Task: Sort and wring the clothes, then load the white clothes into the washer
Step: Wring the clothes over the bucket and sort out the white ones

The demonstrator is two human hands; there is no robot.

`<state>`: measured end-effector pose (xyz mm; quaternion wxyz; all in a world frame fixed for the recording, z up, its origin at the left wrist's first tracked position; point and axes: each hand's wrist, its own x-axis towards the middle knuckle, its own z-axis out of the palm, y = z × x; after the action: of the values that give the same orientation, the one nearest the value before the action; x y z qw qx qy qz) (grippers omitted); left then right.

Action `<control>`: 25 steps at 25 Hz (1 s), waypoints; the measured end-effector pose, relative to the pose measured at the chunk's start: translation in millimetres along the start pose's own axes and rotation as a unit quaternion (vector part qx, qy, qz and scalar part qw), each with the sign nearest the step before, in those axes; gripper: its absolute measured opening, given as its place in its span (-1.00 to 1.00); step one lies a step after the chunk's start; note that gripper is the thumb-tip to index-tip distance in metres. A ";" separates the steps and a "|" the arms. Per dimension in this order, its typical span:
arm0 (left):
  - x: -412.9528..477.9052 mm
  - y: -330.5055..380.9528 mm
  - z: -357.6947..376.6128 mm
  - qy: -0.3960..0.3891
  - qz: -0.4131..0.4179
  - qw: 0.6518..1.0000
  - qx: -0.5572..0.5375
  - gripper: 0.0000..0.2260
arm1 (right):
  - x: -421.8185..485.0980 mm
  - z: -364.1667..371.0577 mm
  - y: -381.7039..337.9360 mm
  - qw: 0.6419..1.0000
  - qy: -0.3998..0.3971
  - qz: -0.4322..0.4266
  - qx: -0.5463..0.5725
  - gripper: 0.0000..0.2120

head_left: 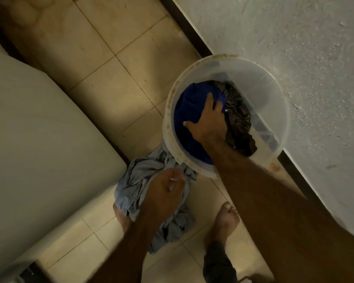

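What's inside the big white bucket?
Inside the bucket lie a dark blue cloth and a crumpled brown cloth. The right hand presses on the blue one. Whatever is beneath those clothes is covered.

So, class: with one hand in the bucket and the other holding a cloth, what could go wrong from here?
1. The right hand rests on the blue cloth beside a dark one; colours might get mixed with whites.
2. The grey cloth in the left hand hangs over the floor; drips could make the tiles slippery for the bare foot.
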<state>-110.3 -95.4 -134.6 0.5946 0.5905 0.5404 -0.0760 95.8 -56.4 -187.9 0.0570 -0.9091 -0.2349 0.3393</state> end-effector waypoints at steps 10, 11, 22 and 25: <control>4.7 2.8 -17.9 0.017 0.005 1.000 -0.011 -0.93 | 11.0 -9.1 13.8 0.991 0.104 -0.064 -0.057 -0.85; 0.8 12.0 -16.0 0.011 0.006 1.000 -0.011 -0.93 | -3.3 -17.0 18.2 0.990 0.107 -0.076 -0.044 -0.87; -23.9 136.0 18.3 -0.102 -0.168 0.923 -0.331 -0.45 | -167.4 -112.8 41.1 0.965 0.171 -0.173 0.096 -0.92; -20.0 162.6 18.6 -0.153 -0.171 0.887 -0.401 -0.41 | -189.1 -145.0 38.3 0.954 0.155 -0.230 0.115 -0.90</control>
<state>10.4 -73.6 -24.4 0.8337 0.1814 0.5197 -0.0427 79.3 -170.3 24.4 0.2733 -0.8589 -0.3857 0.1970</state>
